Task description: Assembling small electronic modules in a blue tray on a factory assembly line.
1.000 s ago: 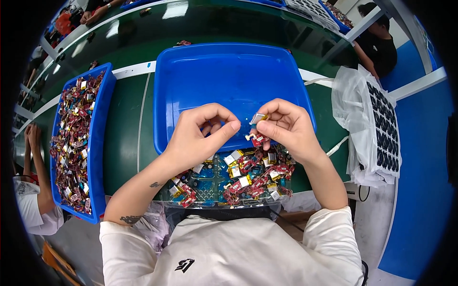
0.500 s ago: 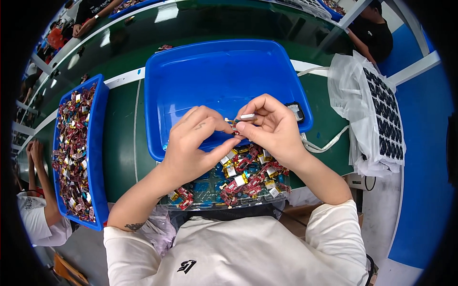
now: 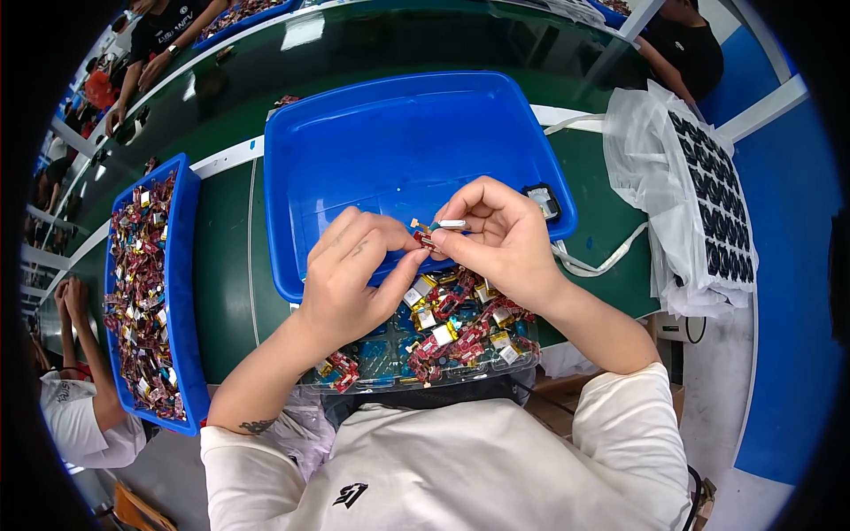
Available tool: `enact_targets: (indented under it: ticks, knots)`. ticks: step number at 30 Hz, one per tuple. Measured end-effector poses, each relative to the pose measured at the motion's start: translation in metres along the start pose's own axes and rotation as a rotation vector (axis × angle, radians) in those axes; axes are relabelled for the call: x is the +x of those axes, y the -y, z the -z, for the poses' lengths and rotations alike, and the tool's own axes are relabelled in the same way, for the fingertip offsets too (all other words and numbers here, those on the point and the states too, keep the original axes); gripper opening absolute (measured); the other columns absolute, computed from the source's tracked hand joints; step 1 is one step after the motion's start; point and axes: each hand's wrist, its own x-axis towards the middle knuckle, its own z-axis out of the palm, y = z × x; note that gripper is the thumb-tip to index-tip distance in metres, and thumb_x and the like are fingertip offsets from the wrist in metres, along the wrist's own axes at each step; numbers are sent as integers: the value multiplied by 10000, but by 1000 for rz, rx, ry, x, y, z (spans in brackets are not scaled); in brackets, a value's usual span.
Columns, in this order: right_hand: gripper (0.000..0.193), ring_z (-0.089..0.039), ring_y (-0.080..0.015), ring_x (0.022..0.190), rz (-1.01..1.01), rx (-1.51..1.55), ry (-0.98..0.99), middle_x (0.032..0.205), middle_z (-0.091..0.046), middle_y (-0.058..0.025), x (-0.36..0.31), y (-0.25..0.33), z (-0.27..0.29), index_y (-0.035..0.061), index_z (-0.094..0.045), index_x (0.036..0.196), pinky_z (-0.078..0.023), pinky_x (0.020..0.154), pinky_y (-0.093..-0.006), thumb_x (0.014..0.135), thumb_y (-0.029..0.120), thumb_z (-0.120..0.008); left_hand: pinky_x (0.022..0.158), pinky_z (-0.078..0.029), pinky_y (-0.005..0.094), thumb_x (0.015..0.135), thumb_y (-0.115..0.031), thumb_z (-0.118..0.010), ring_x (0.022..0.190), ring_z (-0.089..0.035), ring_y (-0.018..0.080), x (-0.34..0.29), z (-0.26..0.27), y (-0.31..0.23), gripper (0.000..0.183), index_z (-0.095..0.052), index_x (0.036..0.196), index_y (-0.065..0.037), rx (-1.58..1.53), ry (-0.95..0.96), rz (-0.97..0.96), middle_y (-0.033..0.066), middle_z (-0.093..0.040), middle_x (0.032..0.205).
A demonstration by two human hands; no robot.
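Note:
Between my two hands is a small red circuit board (image 3: 423, 240) with a silvery battery (image 3: 452, 225) attached. My left hand (image 3: 354, 263) pinches the board's left end between thumb and forefinger. My right hand (image 3: 501, 239) grips the battery side with its fingers curled in. Both hands are held over the near rim of a large blue tub (image 3: 407, 159). Below them, a clear plastic tray (image 3: 376, 358) bears a pile of similar red boards with batteries (image 3: 452, 332), partly hidden by my hands.
A long blue bin (image 3: 183, 292) full of red boards stands at the left. A dark, square-framed part (image 3: 542, 203) lies in the tub's right side. At the right are white wrapping (image 3: 633, 159) and a sheet of black parts (image 3: 713, 199). Other people sit across and to the left.
My fingers have shifted slightly on the board, and the battery shows a little more to the left. The whole view has moved slightly. At the far left, a co-worker's arm has reached lower.

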Motion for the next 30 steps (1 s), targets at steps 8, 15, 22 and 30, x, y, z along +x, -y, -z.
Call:
enact_targets:
  ticks: [8,15,22,30]
  knots:
    - [169,-619,-123,792,-41,82,23,902,-588,-97,0,6,-1,0,-496,928,-541,701,-250,819,-59,-611,587,-380,233,841,-129,-637,640,-469,81,-4,3,6,116,-592,831,-24,-618,164,684,14,-588,739]
    - [214,-601,-109,766,-70,169,59,882,-585,-82,2,9,2,-4,-493,1012,-513,674,-240,831,-27,-606,597,-413,277,613,-32,-762,772,-507,208,4,6,-6,262,-657,839,-114,-35,6,-6,61,-581,952]
    - [188,-572,-101,828,20,53,1,898,-577,-66,0,7,-1,-8,-535,1016,-477,742,-238,836,-3,-589,585,-426,292,603,-36,-765,773,-511,211,4,7,-7,215,-640,762,-109,16,-19,-82,47,-601,934]
    - [94,-496,-57,749,60,7,78,838,-542,-24,-3,15,5,-14,-599,794,-407,630,-189,851,60,-608,669,-472,295,646,29,-672,731,-599,207,2,8,0,129,-578,704,-37,-375,-17,141,98,-688,841]
